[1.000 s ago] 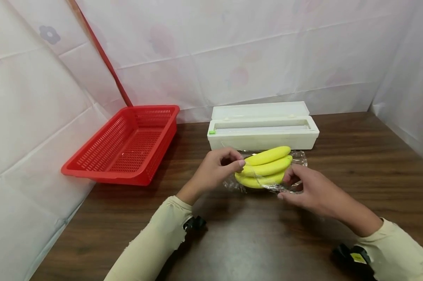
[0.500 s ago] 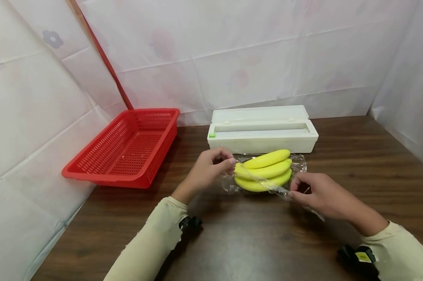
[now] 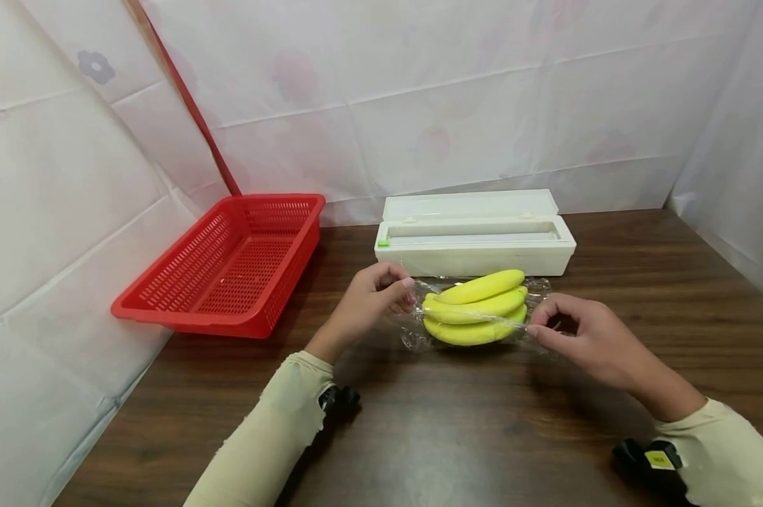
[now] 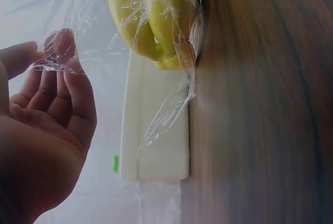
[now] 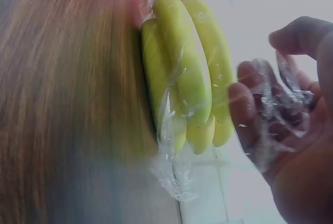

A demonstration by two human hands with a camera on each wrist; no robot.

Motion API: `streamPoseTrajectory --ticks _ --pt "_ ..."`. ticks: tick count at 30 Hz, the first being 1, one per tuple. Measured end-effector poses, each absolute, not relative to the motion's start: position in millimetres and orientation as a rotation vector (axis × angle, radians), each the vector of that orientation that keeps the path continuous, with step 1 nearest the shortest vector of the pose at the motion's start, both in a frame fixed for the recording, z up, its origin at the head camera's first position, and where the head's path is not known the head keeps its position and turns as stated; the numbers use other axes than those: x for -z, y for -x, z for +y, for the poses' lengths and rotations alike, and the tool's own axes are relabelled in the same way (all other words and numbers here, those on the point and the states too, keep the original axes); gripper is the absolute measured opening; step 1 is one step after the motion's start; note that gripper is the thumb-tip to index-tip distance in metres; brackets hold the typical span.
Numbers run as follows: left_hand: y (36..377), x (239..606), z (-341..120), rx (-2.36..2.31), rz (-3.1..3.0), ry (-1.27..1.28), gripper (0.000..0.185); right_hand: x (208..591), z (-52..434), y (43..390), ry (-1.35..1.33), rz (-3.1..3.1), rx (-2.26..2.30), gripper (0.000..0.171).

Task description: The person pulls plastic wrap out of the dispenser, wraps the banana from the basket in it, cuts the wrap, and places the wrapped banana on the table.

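A bunch of yellow bananas [image 3: 475, 310] lies on the table with clear plastic wrap [image 4: 169, 114] under and partly over it. To the left of the bunch, my left hand [image 3: 365, 303] pinches an edge of the wrap between thumb and fingers. At the other side my right hand [image 3: 593, 341] grips a crumpled part of the wrap, which also trails across the fingers in the right wrist view. A strip of film stretches between both hands over the front bananas. Neither hand appears to touch the fruit.
Right behind the bananas stands a long white wrap box [image 3: 476, 264], its lid raised and a green slider at its left. A red perforated basket [image 3: 203, 320] sits at the left on the brown wooden table [image 3: 444, 436]. Pale patterned sheeting [image 3: 444, 105] encloses the back and sides.
My left hand has drawn away leftward from the bananas with the wrap. The right hand has moved rightward, then slightly up, and the film between them is pulled out straighter.
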State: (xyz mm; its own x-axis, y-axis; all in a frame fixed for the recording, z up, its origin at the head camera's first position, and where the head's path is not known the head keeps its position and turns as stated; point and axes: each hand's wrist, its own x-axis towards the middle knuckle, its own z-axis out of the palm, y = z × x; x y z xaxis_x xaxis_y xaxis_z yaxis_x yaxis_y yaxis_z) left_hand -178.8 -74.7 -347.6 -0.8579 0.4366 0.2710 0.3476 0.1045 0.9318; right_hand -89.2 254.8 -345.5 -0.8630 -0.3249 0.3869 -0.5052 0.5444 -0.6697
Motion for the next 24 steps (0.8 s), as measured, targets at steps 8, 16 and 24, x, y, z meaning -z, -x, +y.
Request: streamPoseTrajectory --ticks 8,16,24 --pt "179.0 347.0 -79.5 -1.966 2.195 -0.837 0.013 344.1 250.9 85.7 -0.636 -2.370 -1.173 0.021" --pt "176.7 343.3 -82.7 -2.048 2.108 -0.897 0.011 341.0 250.2 83.4 -0.596 -2.315 -1.074 0.025" --pt "173.9 341.8 -84.0 -2.174 2.042 -0.861 0.007 341.8 252.9 87.2 -0.704 -2.369 -1.009 0.027"
